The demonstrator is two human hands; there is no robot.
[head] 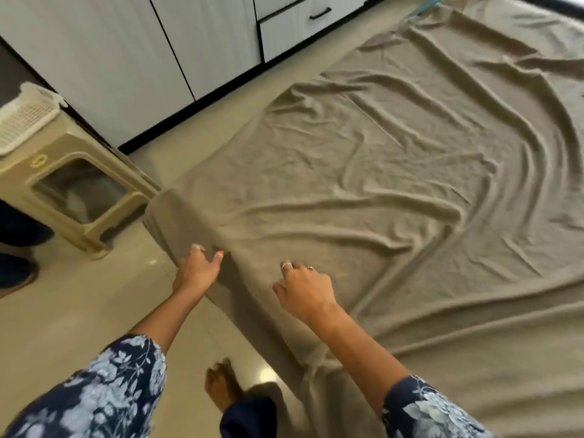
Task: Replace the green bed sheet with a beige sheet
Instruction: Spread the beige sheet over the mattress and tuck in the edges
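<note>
The beige sheet [395, 172] is lying spread over the whole bed, heavily creased, its near edge hanging down toward the floor [79, 311]. No green sheet is showing, so this looks like the smoothing-and-tucking step. A plastic bin [72, 191] is standing beside the bed corner. The right hand [305, 287] is hovering over the bed's edge, fingers loosely curled and gripping nothing. The left hand [199, 268] is reaching to the draped side with thumb and fingers parted (contact is too blurred to judge). Next, probably, comes pulling the edge taut and tucking it under.
</note>
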